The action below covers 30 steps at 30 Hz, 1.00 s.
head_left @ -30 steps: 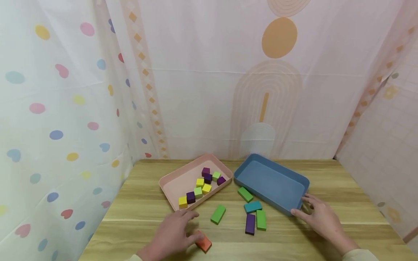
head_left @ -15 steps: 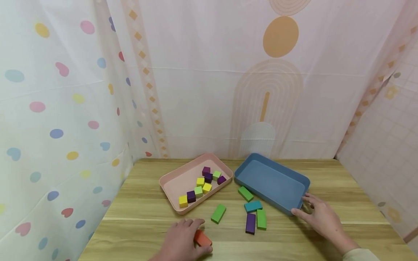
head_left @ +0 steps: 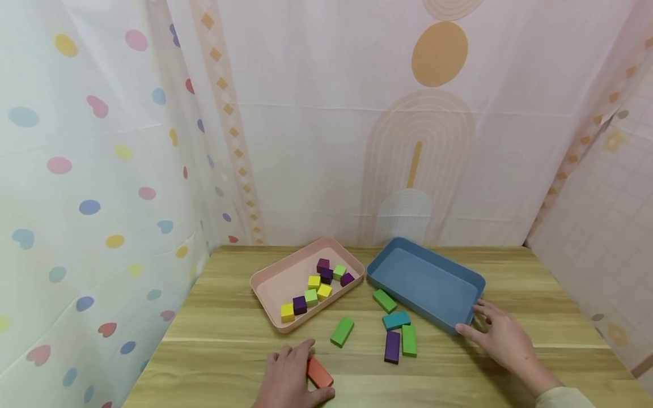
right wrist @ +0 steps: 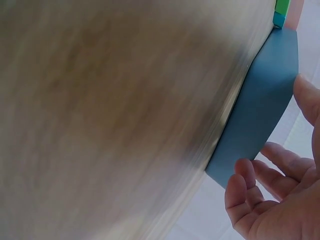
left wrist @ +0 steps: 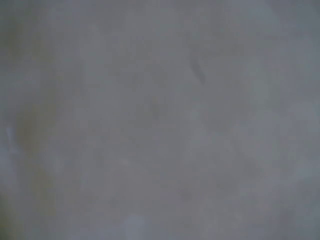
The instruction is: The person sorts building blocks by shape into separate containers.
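Note:
My left hand (head_left: 287, 378) lies on the table around an orange rectangular block (head_left: 319, 373), index finger and thumb spread at its two ends. Whether they press on it I cannot tell. At the right end of a blue tray (head_left: 425, 283), my right hand (head_left: 505, 341) keeps its thumb and fingers apart along the outer wall. In the right wrist view the thumb meets the tray's (right wrist: 260, 95) rim, and the loosely bent fingers of the hand (right wrist: 282, 200) lie by the wall. The left wrist view is only a grey blur.
A pink tray (head_left: 272, 283) at the back left holds several yellow, green and purple cubes. Between the hands lie green blocks (head_left: 342, 332) (head_left: 384, 301) (head_left: 409, 340), a teal block (head_left: 396, 321) and a purple block (head_left: 392, 347). Curtains (head_left: 306, 141) close off the table's back and sides.
My left hand has moved right and toward me, so its index finger and thumb now stand around the orange block. My right hand has stayed at the blue tray.

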Tool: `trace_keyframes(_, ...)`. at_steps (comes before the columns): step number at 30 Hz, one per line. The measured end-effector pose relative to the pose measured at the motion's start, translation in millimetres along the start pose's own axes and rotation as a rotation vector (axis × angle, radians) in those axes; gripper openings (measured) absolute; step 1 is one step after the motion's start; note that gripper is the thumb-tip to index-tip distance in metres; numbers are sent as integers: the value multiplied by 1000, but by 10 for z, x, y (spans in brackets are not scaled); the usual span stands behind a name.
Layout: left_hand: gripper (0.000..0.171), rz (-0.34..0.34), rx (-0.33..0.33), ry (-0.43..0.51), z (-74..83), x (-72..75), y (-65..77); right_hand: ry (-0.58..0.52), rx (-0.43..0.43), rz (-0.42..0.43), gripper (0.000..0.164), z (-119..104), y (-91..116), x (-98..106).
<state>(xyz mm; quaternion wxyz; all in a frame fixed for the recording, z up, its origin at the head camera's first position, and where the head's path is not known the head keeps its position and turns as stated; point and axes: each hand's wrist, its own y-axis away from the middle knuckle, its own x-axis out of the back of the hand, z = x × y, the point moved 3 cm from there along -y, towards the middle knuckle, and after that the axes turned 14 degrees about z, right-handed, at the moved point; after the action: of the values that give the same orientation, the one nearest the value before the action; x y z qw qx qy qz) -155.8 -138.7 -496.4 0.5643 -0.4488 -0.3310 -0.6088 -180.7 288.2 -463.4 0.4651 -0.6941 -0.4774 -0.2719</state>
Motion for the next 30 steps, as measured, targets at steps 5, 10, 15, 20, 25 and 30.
trace_keyframes(5,105,12,-9,32,19,11,-11,0,3,7,84,17,2,-1)
trace_keyframes(10,102,64,-38,90,61,58,-66,-5,2,20,85,23,6,-7)
trace_keyframes(15,95,198,-107,131,147,175,-191,-5,-9,5,86,20,8,-19)
trace_keyframes(20,90,343,-163,113,269,300,-393,-5,-18,-15,88,18,5,-27)
trace_keyframes(25,92,422,-188,82,436,395,-641,4,-19,-16,88,18,-3,-29)
trace_keyframes(30,93,413,-181,116,611,395,-901,7,-22,-9,87,17,-3,-25)
